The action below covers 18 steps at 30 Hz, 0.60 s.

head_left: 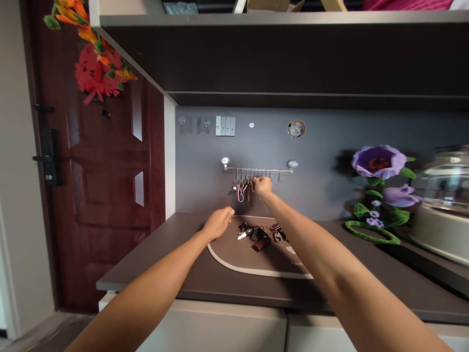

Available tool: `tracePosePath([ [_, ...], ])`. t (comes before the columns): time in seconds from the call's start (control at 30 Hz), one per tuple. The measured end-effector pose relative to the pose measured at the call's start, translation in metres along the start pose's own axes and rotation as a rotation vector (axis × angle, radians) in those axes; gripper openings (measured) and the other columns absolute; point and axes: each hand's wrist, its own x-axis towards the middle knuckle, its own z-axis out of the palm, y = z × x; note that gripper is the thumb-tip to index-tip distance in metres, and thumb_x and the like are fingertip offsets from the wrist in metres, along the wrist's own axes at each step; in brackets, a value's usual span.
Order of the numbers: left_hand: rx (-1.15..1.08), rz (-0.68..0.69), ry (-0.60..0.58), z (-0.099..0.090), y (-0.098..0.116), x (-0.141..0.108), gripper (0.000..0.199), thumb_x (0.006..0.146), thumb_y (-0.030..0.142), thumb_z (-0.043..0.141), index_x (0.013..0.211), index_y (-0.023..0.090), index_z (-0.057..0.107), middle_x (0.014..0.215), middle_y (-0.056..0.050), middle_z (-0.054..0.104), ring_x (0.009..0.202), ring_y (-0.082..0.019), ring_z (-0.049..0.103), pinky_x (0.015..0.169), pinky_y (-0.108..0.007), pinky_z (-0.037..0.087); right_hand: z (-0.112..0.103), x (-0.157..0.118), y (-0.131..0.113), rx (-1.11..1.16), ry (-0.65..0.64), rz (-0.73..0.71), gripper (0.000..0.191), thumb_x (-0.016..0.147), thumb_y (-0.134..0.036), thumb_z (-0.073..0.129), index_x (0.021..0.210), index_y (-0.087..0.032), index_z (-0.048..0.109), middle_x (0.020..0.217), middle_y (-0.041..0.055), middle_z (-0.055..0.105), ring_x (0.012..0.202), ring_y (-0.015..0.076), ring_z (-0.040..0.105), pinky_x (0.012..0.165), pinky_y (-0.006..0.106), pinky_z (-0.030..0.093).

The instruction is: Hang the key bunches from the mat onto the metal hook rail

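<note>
A metal hook rail [258,170] is fixed on the grey wall, with several hooks along it. My right hand [263,186] is raised to its middle, fingers pinched on a bunch of keys [249,193] at the hooks. Just left of these hangs a pink loop [240,193] among other keys. My left hand [219,222] is closed above the left edge of the brown mat [234,256]; whatever its curled fingers hold, if anything, is hidden. On the mat lie more keys [242,235], a brown key case [262,243] and dark key pieces [277,233], partly behind my right forearm.
An overhead shelf [278,58] spans the top. Right on the counter [146,259] stand a purple plush flower [379,162] and a clear-topped appliance [445,215]. Light switches [225,126] are on the wall. At left is a dark red door [106,205].
</note>
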Motion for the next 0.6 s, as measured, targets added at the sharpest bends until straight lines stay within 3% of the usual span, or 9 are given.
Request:
tracePosePath([
  [0.23, -0.014, -0.01, -0.004, 0.002, -0.004, 0.001, 0.031, 0.086, 0.034, 0.024, 0.08, 0.018, 0.05, 0.066, 0.001, 0.056, 0.057, -0.01, 0.05, 0.056, -0.021, 0.035, 0.0, -0.004, 0.014, 0.093, -0.006, -0.013, 0.014, 0.076, -0.024, 0.046, 0.066, -0.016, 0.051, 0.056, -0.0006, 0.052, 0.049, 0.0077, 0.05, 0.051, 0.02, 0.046],
  [0.37, -0.017, -0.029, -0.009, 0.002, -0.005, 0.0, 0.033, 0.087, 0.035, 0.023, 0.08, 0.018, 0.05, 0.067, 0.0, 0.056, 0.058, -0.01, 0.051, 0.058, -0.021, 0.037, -0.002, -0.01, 0.018, 0.237, -0.115, 0.016, 0.017, 0.078, -0.024, 0.042, 0.063, -0.017, 0.047, 0.056, -0.0017, 0.051, 0.047, 0.0067, 0.048, 0.049, 0.019, 0.044],
  [0.6, -0.012, -0.067, -0.086, 0.004, -0.002, -0.004, 0.026, 0.083, 0.03, 0.034, 0.101, 0.017, 0.049, 0.079, -0.003, 0.059, 0.069, -0.012, 0.054, 0.067, -0.024, 0.041, -0.015, -0.019, 0.031, 0.243, -0.179, 0.069, 0.004, 0.073, -0.019, 0.047, 0.074, -0.016, 0.051, 0.06, -0.002, 0.055, 0.052, 0.0061, 0.049, 0.055, 0.019, 0.045],
])
